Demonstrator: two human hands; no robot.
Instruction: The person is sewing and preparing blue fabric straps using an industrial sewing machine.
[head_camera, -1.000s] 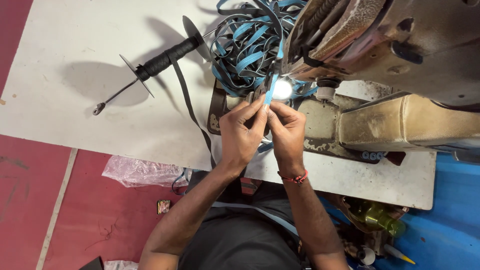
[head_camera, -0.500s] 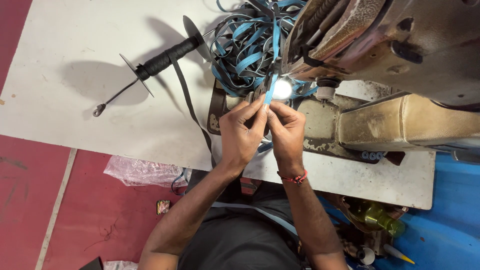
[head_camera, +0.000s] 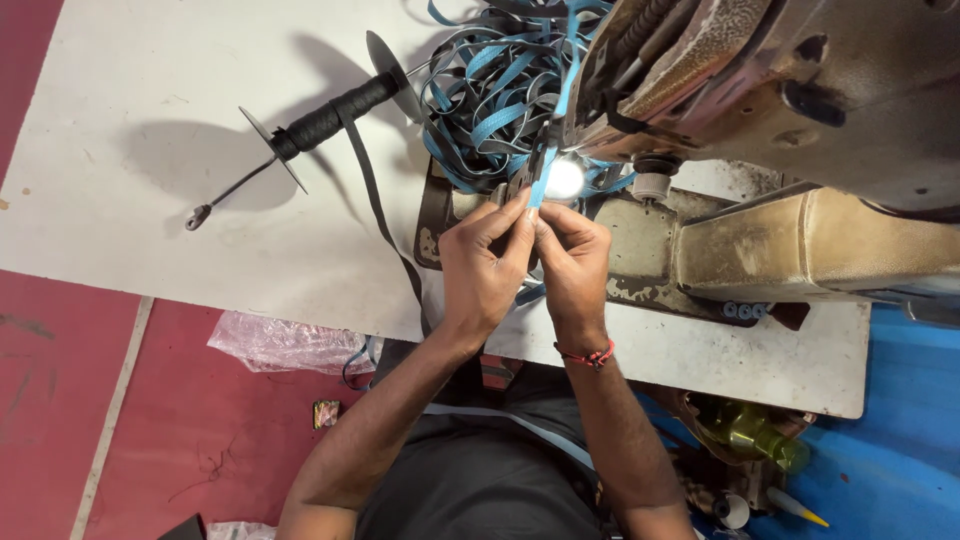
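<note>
Blue strap (head_camera: 541, 182) is pinched by both hands, left hand (head_camera: 480, 270) and right hand (head_camera: 572, 262), fingers clenched on it just beside the sewing machine (head_camera: 800, 120) lamp. Fingertips so near the needle could get caught; the tangled strap pile (head_camera: 490, 100) might snag. One spool (head_camera: 325, 118), one counter (head_camera: 130, 150).

Two bare hands work at the table: one left hand (head_camera: 482, 262) and one right hand (head_camera: 572, 262). One worn beige metal sewing machine (head_camera: 790, 150) stands on one white tabletop (head_camera: 150, 130). One tangled heap of blue and grey flat strap (head_camera: 490, 95) lies there; its loops cannot be counted. One black strap-wound spool with two round metal discs (head_camera: 325, 118). One crumpled clear plastic bag (head_camera: 285, 342) on the floor.
</note>
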